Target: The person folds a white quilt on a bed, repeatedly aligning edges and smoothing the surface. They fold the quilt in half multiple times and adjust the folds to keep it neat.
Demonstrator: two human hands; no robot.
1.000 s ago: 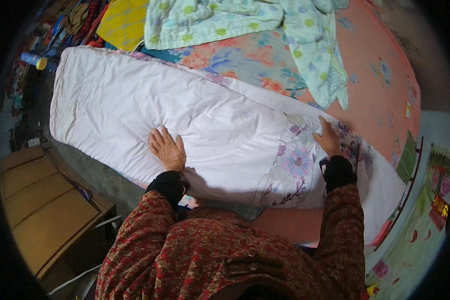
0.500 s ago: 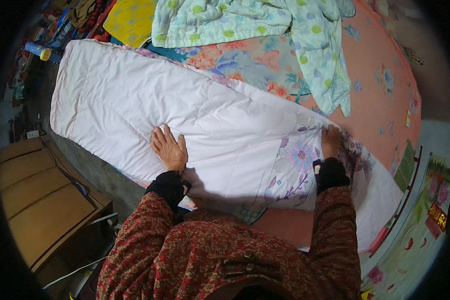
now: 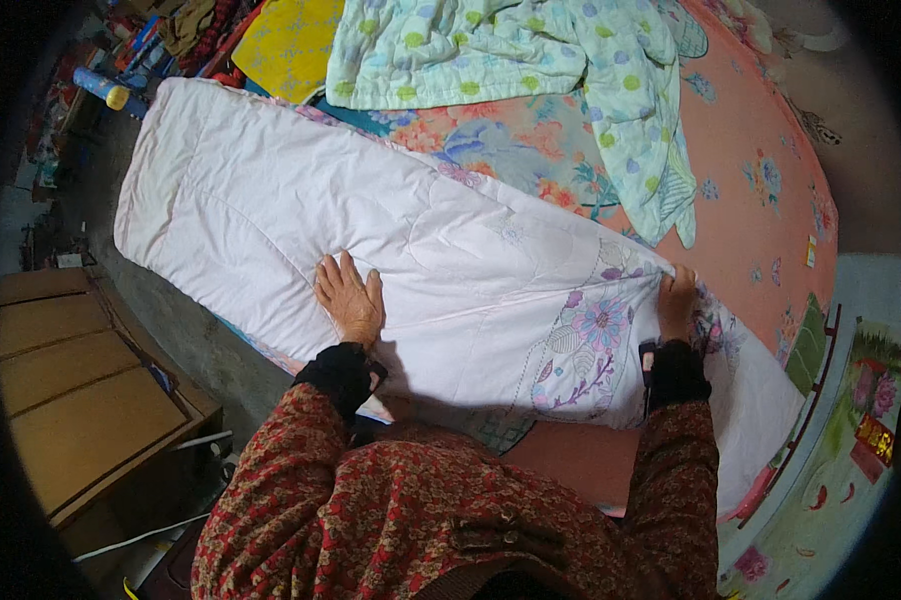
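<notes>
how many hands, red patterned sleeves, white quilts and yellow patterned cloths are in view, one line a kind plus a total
Hands: 2, left hand and right hand
Red patterned sleeves: 2, left sleeve and right sleeve
White quilt: 1
Yellow patterned cloth: 1
Total: 6

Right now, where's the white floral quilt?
Head view: the white floral quilt spans left to right, beneath the left hand, nearer than the mint dotted blanket.
</notes>
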